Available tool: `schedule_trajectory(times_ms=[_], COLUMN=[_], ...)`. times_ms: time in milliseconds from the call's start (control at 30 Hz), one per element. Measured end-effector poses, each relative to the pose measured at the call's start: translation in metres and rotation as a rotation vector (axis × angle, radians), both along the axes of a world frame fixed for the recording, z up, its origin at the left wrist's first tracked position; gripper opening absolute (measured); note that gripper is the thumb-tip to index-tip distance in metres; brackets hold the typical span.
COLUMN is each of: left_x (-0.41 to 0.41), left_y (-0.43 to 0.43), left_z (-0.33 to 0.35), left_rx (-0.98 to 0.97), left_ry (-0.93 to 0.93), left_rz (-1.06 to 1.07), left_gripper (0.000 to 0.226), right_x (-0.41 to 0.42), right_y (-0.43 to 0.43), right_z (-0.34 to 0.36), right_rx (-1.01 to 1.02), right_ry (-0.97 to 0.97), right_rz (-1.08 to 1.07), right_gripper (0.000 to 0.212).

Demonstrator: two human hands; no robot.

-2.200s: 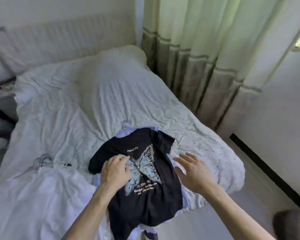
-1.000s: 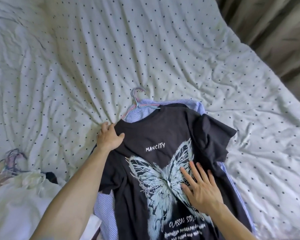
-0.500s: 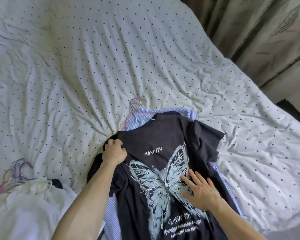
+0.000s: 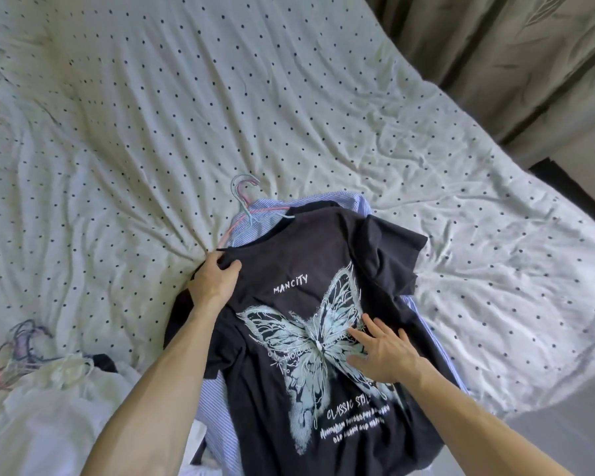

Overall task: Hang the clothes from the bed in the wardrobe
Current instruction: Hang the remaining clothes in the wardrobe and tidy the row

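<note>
Black butterfly T-shirt [image 4: 310, 269] lies on the bed [image 4: 186, 97]; left hand [image 4: 213, 280] pinches its shoulder, right hand [image 4: 385, 352] presses flat, fingers spread.

1 wide-angle camera, worn on the person's head, looks forward and steeply down onto the bed [image 4: 289, 97] from its near edge. The view sits close. Both bare forearms enter from the bottom of the frame, with the left hand [image 4: 213, 283] just left of centre and the right hand [image 4: 385, 359] lower and further right. Both hands are on a black T-shirt [image 4: 306, 255] that fills the lower middle. The lens bows the bed's right edge into a curve. Curtains [image 4: 495, 56] cross the top right corner, and the floor [image 4: 564, 424] shows at bottom right.
</note>
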State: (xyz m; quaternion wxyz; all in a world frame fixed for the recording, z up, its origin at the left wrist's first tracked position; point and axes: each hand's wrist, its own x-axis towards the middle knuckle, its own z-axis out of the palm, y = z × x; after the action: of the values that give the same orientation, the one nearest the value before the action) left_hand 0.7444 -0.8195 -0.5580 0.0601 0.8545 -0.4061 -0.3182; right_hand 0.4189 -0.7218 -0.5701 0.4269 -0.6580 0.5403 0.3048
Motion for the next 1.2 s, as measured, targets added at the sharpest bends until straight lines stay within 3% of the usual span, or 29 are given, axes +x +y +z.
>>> schedule_trajectory(times_ms=[133,200,400,533,700,767,800,933,1100,1200], left_x=[-0.029,-0.047,-0.125,-0.206,-0.316,-0.359,-0.380,-0.452,-0.525,-0.565], left_y=[0.026,0.046,0.111,0.150,0.206,0.232,0.244,0.293,0.342,0.361], left_z=[0.062,0.099,0.224,0.307,0.390,0.409,0.415,0.423,0.419,0.410], left_rx=[-0.219,-0.314,-0.467,-0.508,-0.536,-0.556,-0.555,-0.525,-0.403,-0.368], left_ry=[0.055,0.051,0.024,0.115,0.292,0.381,0.426,0.537,0.597,0.574], left_rz=[-0.043,-0.133,-0.450,-0.644,-0.859,-0.937,-0.978,-1.150,-1.392,-1.557], left_gripper=[0.035,0.030,0.050,0.045,0.037,0.020,0.008,0.025,0.014,0.008], right_x=[-0.010,-0.029,-0.127,-0.207,-0.296,-0.323,-0.334,-0.370,-0.395,-0.405], right_y=[0.004,0.020,0.081,0.141,0.248,0.298,0.324,0.422,0.530,0.579], right_z=[0.057,0.098,0.230,0.299,0.353,0.367,0.373,0.383,0.381,0.378], right_rx=[-0.043,-0.182,-0.599,-0.889,-1.083,-1.149,-1.191,-1.433,-1.649,-1.659], right_ry=[-0.213,-0.310,-0.419,-0.302,-0.073,-0.084,-0.099,-0.060,0.327,0.473], right_rz=[-0.391,-0.553,-0.729,-0.683,-0.582,-0.637,-0.685,-0.857,-1.020,-1.103], right_gripper=[0.081,0.067,0.060,0.065,0.065,0.061,0.055,0.038,0.028,0.029])
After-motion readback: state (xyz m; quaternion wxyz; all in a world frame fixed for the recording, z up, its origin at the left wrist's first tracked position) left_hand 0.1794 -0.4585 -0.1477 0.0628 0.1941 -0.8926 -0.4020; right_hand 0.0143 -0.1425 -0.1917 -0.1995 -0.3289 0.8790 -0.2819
